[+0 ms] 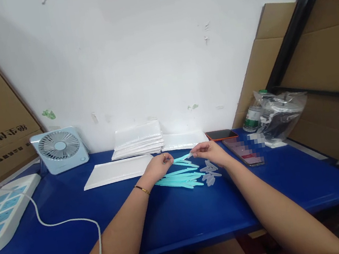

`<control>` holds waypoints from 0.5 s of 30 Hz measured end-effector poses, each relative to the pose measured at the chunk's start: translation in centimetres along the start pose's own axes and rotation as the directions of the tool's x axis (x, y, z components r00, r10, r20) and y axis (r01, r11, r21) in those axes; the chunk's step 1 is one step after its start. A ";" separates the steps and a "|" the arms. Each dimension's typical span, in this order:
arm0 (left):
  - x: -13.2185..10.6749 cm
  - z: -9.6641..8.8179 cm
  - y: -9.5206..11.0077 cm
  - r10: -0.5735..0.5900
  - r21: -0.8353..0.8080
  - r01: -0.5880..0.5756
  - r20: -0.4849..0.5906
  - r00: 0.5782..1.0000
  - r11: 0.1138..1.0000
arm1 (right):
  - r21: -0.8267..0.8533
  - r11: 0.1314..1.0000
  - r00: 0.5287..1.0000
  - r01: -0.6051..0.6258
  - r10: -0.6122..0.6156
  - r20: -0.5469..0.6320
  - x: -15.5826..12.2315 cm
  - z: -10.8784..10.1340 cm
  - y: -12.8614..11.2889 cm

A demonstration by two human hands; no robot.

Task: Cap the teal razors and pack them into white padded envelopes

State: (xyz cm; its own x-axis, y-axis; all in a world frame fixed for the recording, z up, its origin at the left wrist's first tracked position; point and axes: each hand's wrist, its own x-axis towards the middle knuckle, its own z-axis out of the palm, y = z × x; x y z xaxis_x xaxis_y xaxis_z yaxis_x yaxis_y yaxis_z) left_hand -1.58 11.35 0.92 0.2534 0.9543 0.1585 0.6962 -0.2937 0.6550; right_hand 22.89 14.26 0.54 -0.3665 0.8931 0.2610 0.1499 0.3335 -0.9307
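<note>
My left hand point(159, 166) pinches one end of a slim turquoise stick point(179, 159), which looks like an eyebrow razor handle. At its other end, my right hand point(209, 153) has thumb and finger closed on a small translucent cap point(189, 155). The cap meets the stick's tip; how far it is pushed on is too small to tell. Below the hands, several more turquoise sticks point(181, 179) lie in a loose fanned pile on the blue table. Beside their right ends is a little heap of translucent caps point(209, 174).
White padded envelopes point(137, 139) are stacked by the wall, with another white envelope point(115, 171) in front. A fan point(60, 148), a power strip point(9, 212) and a white cable point(68, 221) are at left. Two phones point(244, 153), a bottle point(252, 118) and a plastic bag point(279, 116) are at right.
</note>
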 end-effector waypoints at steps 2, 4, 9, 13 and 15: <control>0.0 0.2 0.0 0.036 -0.005 -0.036 0.017 0.999 0.999 | 0.003 1.000 0.999 -0.006 0.006 0.038 0.0 0.6 -0.1; 0.1 0.4 -0.1 0.072 0.000 -0.072 0.028 0.997 0.997 | -0.007 1.000 0.997 -0.016 0.016 0.075 0.0 1.1 -0.1; -0.1 0.5 0.3 0.092 0.213 -0.075 -0.070 0.993 0.974 | -0.208 0.978 0.999 0.002 0.006 0.042 0.3 0.5 0.1; -0.6 0.4 0.8 0.109 0.274 -0.123 0.065 0.992 0.954 | -0.504 0.863 0.995 0.036 0.014 0.095 -0.1 -1.8 0.1; -0.7 0.5 0.9 0.086 0.273 -0.118 0.127 0.988 0.955 | -0.587 0.809 0.975 0.029 0.107 0.195 -0.4 -2.7 0.0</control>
State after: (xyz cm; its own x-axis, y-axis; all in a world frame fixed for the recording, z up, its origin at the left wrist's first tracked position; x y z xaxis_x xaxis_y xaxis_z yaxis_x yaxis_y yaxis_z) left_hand -0.82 10.38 0.98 0.3956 0.9106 0.1194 0.8182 -0.4085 0.4046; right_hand 25.53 14.69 1.17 -0.5208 0.8472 0.1049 0.6496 0.4730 -0.5953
